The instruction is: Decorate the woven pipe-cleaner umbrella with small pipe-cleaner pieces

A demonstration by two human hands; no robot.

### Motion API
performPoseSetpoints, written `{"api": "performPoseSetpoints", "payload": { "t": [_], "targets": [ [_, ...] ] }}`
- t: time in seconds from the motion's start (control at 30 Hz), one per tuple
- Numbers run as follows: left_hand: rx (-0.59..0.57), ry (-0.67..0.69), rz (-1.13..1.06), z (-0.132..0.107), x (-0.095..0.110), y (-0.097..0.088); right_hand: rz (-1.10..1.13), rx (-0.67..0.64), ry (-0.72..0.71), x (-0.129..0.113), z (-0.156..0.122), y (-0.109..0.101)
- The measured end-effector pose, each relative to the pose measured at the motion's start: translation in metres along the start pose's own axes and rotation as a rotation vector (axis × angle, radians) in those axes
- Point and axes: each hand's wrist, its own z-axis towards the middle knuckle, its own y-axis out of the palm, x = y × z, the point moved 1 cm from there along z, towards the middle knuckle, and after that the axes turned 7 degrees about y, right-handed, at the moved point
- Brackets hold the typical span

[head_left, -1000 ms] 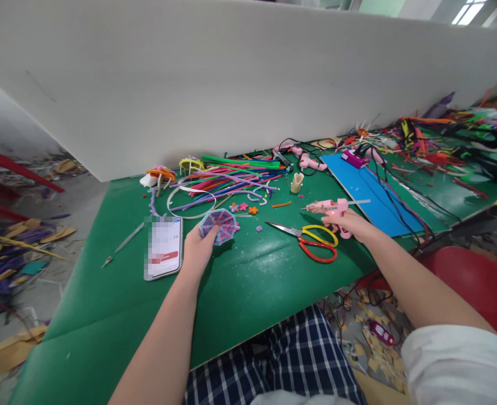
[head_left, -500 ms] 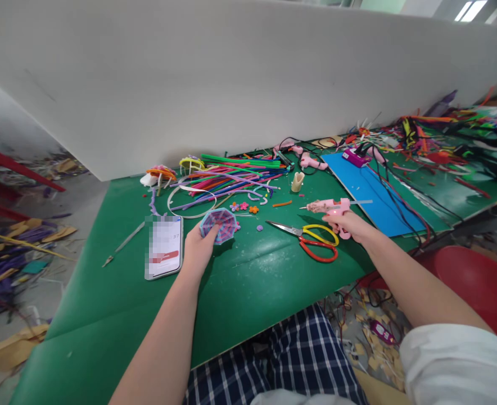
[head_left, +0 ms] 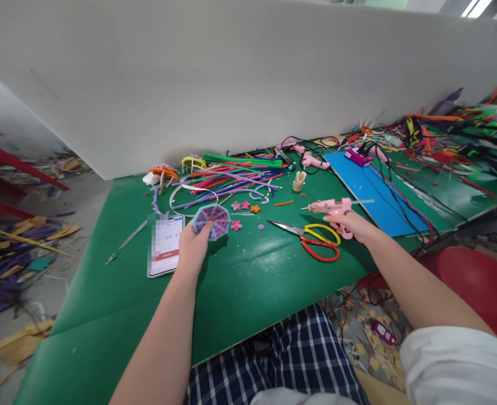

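1. Left hand: grips a patterned octagonal disc by its near edge, thumb laid across the upper face, fingers hidden beneath. The disc is raised over the left part of the green table, its face turned up; being nearly round, it shows no clear long axis.

2. Right hand: wrapped around the handle of a pink glue gun. Whether the trigger is pressed cannot be told.

3. Principal relation: the disc lies to the left of the glue gun, well apart from it. The gun's long axis runs from side to side, nozzle pointing left, towards the disc's side, and a translucent glue stick projecting from the rear to the right.

4. Between the hands: a pink flower lies just beside the disc, on its right, nearer the left hand. A small purple piece lies further right.

5. Scissors rest nearer the right hand, blades pointing left, loops to the right; contact with that hand cannot be confirmed.

6. Left side: a phone lies beside the left hand, partly covered by it in this view.
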Motion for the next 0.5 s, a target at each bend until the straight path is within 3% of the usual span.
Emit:
{"api": "performPoseSetpoints", "payload": {
  "t": [0.1, 0.23, 0.37, 0.5],
  "targets": [
    [0.026, -0.035, -0.013, 0.002, -0.002, -0.002, 0.017, -0.013, 0.006, -0.002, 0.002, 0.001],
    [-0.091, -0.122, -0.070, 0.002, 0.001, -0.002, -0.022, 0.083, 0.035, -0.005, 0.005, 0.000],
    [-0.314, -0.146, -0.048, -0.002, 0.007, -0.002, -0.338, 0.305, 0.047, -0.005, 0.008, -0.007],
    [-0.295, -0.047, 0.032, -0.003, 0.007, -0.002, -0.645, 0.383, 0.008, -0.004, -0.004, -0.015]
  ]
}}
